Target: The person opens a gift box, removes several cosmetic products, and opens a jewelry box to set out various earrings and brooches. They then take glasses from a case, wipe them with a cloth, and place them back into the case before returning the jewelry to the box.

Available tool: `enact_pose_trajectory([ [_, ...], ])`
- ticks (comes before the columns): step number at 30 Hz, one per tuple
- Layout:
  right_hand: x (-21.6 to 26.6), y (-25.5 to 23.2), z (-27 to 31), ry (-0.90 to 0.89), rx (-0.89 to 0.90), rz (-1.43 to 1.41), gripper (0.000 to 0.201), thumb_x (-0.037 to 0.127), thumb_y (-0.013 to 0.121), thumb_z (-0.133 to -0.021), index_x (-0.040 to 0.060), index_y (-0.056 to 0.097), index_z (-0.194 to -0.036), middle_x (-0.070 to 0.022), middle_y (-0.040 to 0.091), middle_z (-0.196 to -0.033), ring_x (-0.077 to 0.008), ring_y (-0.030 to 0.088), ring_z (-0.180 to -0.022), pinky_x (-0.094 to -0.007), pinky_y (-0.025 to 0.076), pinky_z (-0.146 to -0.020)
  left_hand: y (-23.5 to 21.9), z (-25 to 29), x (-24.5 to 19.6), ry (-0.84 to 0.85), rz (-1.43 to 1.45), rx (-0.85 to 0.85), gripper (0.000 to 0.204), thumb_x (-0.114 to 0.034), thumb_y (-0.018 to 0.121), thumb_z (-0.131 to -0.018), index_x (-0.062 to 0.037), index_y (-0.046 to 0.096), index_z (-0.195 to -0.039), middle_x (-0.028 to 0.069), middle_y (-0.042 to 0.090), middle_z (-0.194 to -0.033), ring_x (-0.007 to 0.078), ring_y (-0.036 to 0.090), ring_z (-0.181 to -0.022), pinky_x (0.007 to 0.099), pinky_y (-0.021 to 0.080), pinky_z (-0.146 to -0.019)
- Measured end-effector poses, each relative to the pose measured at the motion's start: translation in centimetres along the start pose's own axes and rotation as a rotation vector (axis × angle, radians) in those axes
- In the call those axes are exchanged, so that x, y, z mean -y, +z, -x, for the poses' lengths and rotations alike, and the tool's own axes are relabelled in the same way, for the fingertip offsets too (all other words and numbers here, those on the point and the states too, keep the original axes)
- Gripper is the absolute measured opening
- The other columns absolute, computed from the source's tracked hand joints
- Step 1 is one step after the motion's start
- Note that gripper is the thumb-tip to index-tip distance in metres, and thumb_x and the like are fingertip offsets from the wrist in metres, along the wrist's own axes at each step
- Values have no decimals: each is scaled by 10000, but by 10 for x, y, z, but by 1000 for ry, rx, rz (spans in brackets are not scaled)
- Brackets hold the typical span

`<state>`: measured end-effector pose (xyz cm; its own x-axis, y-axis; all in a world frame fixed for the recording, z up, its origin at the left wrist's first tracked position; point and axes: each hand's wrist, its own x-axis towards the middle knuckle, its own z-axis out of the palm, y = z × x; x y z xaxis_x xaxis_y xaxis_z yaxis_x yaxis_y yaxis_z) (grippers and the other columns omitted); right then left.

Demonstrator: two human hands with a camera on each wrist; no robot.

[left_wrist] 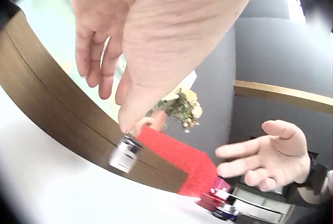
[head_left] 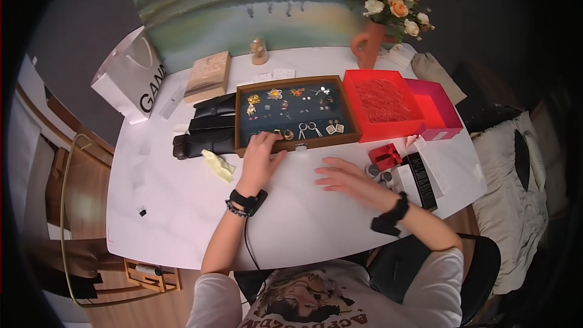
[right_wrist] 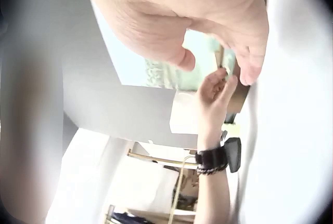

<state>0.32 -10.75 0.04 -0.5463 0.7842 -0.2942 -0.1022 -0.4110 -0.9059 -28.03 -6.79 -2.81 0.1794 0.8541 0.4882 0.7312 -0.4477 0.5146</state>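
Note:
A wooden jewelry case (head_left: 331, 141) lies on the white table with several brooches, earrings and rings set on its dark lining. My left hand (head_left: 260, 159) reaches over the front rim, fingertips near the rings (head_left: 288, 135) in the front row. In the left wrist view its fingers (left_wrist: 107, 73) hang loosely over the case, and the thumb is close to the metal clasp (left_wrist: 125, 154). My right hand (head_left: 352, 180) is held to the right, in front of the case, with fingers spread and nothing in them.
Right of the case stand a red box (head_left: 388, 127) and a magenta box (head_left: 446, 115); a small red gift box (head_left: 385, 156) and black carton (head_left: 421, 179) lie nearer. Black pouches (head_left: 209, 140) and a yellow cloth (head_left: 217, 166) lie left. A vase (head_left: 368, 48) stands behind.

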Motion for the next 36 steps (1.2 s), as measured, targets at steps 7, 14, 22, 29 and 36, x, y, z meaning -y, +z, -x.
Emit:
enact_pose_trajectory([
  [7, -59, 1, -119, 7, -71, -315, 309, 312, 492, -1122, 43, 547, -1265, -188, 598, -1414, -285, 606, -1304, -397, 466, -1133, 13, 12, 51, -75, 81, -125, 235, -101, 817, -806, -63, 780, -1035, 115, 688, -1021, 342, 611, -1003, 418, 513, -917],
  [14, -73, -4, -132, -22, -141, -244, 426, 414, 525, -1110, 14, 561, -1252, -182, 671, -1283, -251, 654, -1201, -352, 521, -1040, 12, 12, 54, -111, 130, -153, 167, -96, 826, -792, -75, 811, -957, 99, 688, -936, 321, 607, -957, 409, 510, -878],
  [22, -57, 9, -129, -46, -247, -169, 340, 377, 651, -1047, 39, 654, -1076, -115, 738, -1066, -177, 693, -968, -316, 557, -895, 14, 14, 56, -117, 118, -151, 185, -107, 831, -814, -79, 815, -996, 78, 696, -931, 291, 625, -941, 399, 520, -842],
  [29, -19, 19, -129, -51, -258, -278, 245, 294, 664, -1015, 59, 660, -1086, -88, 748, -1113, -140, 696, -986, -270, 541, -876, -19, 6, 17, 82, 192, -389, 100, -63, 780, -873, -21, 709, -929, 74, 704, -915, 256, 653, -877, 338, 541, -737],
  [36, 86, 36, -143, -193, -246, -269, 354, 385, 630, -1038, 51, 669, -1150, -61, 751, -1150, -127, 692, -1009, -261, 524, -902, -5, 3, 38, 119, 326, -113, 142, -108, 780, -898, -13, 736, -994, 94, 686, -935, 209, 666, -788, 318, 553, -664],
])
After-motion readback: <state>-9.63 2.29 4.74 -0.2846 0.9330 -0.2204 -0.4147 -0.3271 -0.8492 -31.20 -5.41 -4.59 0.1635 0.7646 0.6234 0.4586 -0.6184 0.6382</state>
